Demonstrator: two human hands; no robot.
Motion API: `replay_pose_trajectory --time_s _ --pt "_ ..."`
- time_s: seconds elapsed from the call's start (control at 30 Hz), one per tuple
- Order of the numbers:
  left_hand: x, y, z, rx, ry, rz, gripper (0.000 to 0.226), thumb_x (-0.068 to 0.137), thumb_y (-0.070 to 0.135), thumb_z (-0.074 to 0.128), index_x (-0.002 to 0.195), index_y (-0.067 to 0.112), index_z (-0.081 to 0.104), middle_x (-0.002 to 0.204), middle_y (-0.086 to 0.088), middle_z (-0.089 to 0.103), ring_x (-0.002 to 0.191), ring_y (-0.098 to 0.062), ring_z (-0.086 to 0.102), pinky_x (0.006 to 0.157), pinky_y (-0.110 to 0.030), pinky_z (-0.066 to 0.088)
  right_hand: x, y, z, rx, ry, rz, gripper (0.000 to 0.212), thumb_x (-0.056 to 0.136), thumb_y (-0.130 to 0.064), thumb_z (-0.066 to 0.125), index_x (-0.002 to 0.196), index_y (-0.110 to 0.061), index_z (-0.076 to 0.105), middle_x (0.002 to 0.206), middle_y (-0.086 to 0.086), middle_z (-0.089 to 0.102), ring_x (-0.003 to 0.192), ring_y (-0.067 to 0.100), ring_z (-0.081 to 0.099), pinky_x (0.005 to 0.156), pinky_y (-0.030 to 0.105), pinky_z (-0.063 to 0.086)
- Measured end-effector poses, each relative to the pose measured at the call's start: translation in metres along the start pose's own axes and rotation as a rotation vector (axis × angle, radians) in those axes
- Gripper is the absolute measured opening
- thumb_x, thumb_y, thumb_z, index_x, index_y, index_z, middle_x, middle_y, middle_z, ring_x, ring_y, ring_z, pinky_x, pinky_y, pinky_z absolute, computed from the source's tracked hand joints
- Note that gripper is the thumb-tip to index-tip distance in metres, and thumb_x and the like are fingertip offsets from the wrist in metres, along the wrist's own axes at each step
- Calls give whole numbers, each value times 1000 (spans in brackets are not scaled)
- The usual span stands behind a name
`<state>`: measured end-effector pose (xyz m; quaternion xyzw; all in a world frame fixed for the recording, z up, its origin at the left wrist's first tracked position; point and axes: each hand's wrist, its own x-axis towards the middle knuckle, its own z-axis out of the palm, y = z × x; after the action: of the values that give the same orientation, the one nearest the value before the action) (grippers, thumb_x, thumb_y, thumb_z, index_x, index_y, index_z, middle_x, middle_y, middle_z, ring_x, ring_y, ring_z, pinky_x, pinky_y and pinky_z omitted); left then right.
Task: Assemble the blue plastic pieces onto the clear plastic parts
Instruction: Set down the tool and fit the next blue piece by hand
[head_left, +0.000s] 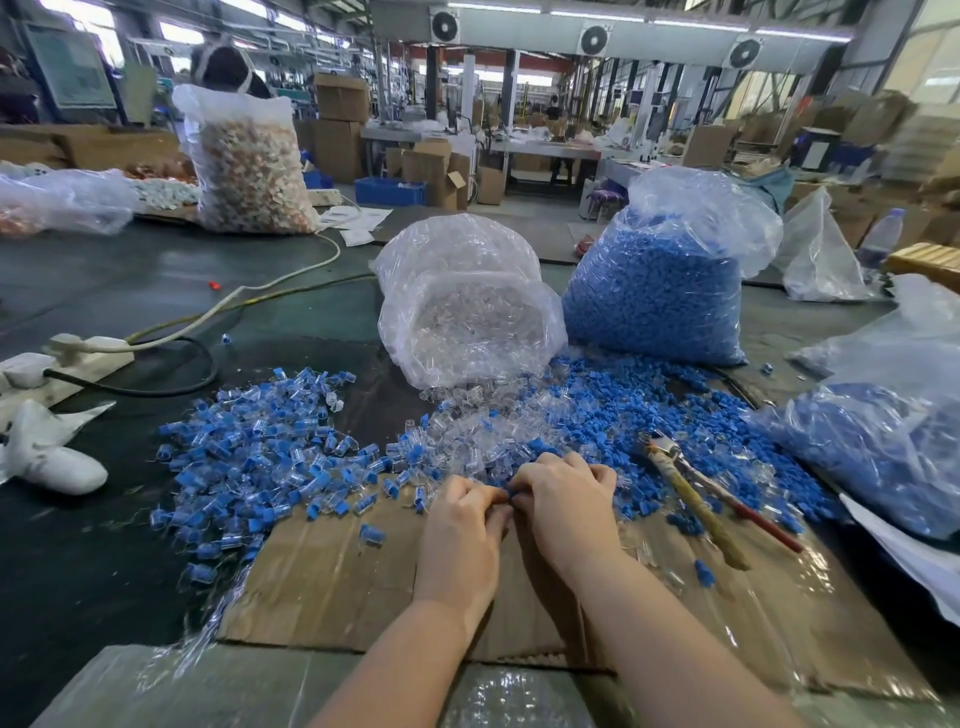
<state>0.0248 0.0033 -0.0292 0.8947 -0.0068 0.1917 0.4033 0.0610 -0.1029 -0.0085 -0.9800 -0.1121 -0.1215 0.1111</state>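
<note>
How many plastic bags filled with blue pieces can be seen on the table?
2. One bag of blue pieces stands upright behind the loose heap; another bag lies at the right edge. Others may be hidden outside the view.

The room was a large factory hall. Along a pale overhead duct (649, 21) sat three round fans (594, 39), with strip lights glowing just above them. Daylight came through windows (179, 34) at the upper left and through glazing on the far right. Dark columns (509, 85) stood in the middle distance. Stacked cardboard boxes (340, 124) rose behind the dark green worktop (130, 275), and more cartons (878, 122) were piled at the right. A blue crate (390, 191) sat on the floor near a long grey bench (540, 150). A board (70, 65) hung at the far left.
</note>
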Motion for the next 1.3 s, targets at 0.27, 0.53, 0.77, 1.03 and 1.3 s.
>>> replay_pose_trajectory --time_s 0.27,0.53,0.77,1.03,1.3 --pt "-3 2 -4 -59 4 -25 7 85 23 65 91 23 60 86 12 54 81 -2 50 69 -5 36 -17 3 -5 39 130 10 2 92 -24 49 91 -26 49 87 -9 62 91 16 49 80 33 18" --pt "-4 1 -9 -115 24 -41 24 82 12 67 103 24 70 87 19 57 80 2 52 73 2 34 -43 5 -1 356 318 68 4 81 -16 69 82 -20 69 78 -6 67 79 21 55 73 32 27" --pt "-3 1 -9 -280 -18 -162 23 83 13 67 73 32 59 74 8 66 71 -4 62 64 -9 46 -50 5 -3 441 350 13 10 78 -12 72 85 -21 70 82 -10 68 79 17 58 77 36 40" --pt "-4 4 -10 -342 -108 -164 17 82 9 67 77 23 60 74 2 65 71 -9 63 67 -21 54 -51 4 -2 426 362 3 12 73 -10 74 78 -19 67 77 -9 67 74 19 57 73 37 42" --pt "-5 4 -12 -340 -172 -127 17 81 8 68 76 22 62 73 3 64 66 -4 57 62 -12 46 -52 2 -3 384 369 -25 15 67 -9 78 72 -17 66 70 -5 66 66 21 56 67 37 43"
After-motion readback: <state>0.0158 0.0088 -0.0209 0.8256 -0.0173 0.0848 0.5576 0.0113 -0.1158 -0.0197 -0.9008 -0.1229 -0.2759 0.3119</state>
